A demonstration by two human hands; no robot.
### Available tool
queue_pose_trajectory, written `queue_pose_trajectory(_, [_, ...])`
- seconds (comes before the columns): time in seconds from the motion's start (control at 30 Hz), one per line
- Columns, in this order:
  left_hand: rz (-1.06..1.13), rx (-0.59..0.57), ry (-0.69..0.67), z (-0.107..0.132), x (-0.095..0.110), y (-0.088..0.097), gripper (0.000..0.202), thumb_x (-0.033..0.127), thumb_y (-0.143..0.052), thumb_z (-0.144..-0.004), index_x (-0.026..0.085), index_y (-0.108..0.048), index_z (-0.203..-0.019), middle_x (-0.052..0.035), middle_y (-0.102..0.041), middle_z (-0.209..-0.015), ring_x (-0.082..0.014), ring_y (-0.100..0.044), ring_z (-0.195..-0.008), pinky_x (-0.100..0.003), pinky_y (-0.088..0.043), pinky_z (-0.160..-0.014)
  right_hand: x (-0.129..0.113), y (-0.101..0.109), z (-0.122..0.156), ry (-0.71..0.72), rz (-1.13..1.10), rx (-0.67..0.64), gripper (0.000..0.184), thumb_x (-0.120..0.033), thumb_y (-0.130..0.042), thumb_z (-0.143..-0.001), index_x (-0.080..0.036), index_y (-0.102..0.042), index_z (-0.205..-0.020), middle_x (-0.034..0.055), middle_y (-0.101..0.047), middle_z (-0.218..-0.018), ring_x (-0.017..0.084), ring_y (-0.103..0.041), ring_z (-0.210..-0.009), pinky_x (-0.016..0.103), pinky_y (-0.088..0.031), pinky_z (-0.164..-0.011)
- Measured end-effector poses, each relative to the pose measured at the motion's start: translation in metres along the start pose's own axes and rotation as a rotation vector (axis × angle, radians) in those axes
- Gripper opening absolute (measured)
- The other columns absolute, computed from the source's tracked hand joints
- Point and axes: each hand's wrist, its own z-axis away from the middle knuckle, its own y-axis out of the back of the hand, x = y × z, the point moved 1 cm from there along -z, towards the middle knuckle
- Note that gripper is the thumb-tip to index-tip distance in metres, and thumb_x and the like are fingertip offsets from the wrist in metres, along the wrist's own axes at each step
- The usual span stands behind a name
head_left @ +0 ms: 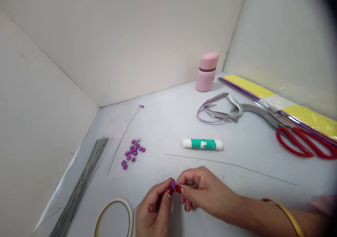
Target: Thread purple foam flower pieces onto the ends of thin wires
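My left hand (155, 209) and my right hand (201, 191) meet low in the middle of the view, fingertips pinched together on a small purple paper piece (173, 184). Both hands are closed on it. A gold bangle (286, 214) sits on my right wrist. A cluster of several small purple pieces (133, 153) lies on the table to the upper left of my hands. A thin wire (231, 165) lies just beyond my right hand.
A glue stick (202, 144) lies mid-table. Red-handled scissors (295, 139), grey paper strips (219, 110), coloured paper sheets (284, 105) and a pink container (206, 72) are at the right and back. A wire bundle (81, 184), a wire with a purple tip (123, 135) and a tape roll (114, 217) are left.
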Motion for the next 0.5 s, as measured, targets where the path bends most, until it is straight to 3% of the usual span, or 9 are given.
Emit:
queue_pose_trajectory(0.13, [0.009,-0.003,0.005,0.0018,0.0041,-0.0029,0.018,0.035,-0.073,-0.060,0.025,-0.075,-0.074,-0.0019,-0.076,-0.073,-0.0152,-0.067,-0.071,-0.017,-0.049,-0.068,-0.0002,0.0003,0.0009,0.036,0.011,-0.004,0.015,-0.019,-0.049,-0.078,-0.014,-0.057,-0.067,-0.0015,-0.057,-0.057,0.008,-0.053,-0.049,0.017,-0.038,-0.047])
queue_pose_trajectory(0.5, [0.213,-0.089,0.289,-0.0064,0.0018,-0.0032,0.026,0.036,-0.079,-0.052,0.018,-0.074,-0.069,-0.0041,-0.073,-0.060,-0.0118,-0.061,-0.058,-0.019,-0.047,-0.060,-0.0025,0.0014,-0.0003,0.090,0.055,-0.034,0.016,-0.011,-0.046,-0.075,-0.014,-0.057,-0.064,-0.0019,-0.055,-0.054,0.008,-0.052,-0.050,0.017,-0.039,-0.049])
